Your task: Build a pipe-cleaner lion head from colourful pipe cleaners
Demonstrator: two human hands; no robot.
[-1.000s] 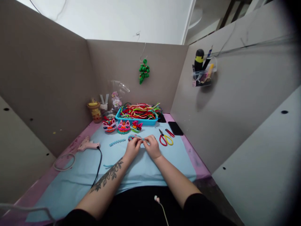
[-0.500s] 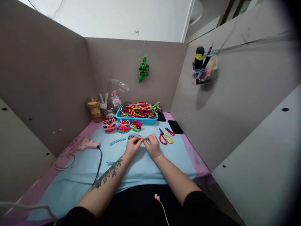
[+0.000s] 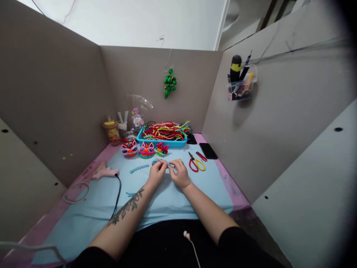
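My left hand (image 3: 157, 174) is closed in a pinch on a thin light blue cord (image 3: 168, 165), of which only a little shows between the fingertips. Close beside it, my right hand (image 3: 180, 175) also pinches the cord, its thumb and forefinger slightly apart from the left fingertips. Partly hidden behind my left hand is a small blue and red cord piece (image 3: 155, 162). A light blue braided strip (image 3: 139, 168) lies on the cloth to the left, and a loose blue cord end (image 3: 130, 193) pokes out beside my left forearm.
Three colourful cord animal heads (image 3: 146, 149) stand before a blue tray (image 3: 164, 143) heaped with cords. Red-and-yellow-handled scissors (image 3: 197, 163), a red cutter (image 3: 201, 156) and a phone (image 3: 208, 150) lie right. At left rests a pink glue gun (image 3: 104, 171) with its cable. Panels enclose the table.
My right fingertips have drawn slightly away from the left ones and spread a little. My left hand has shifted only slightly, and the things on the table stay put.
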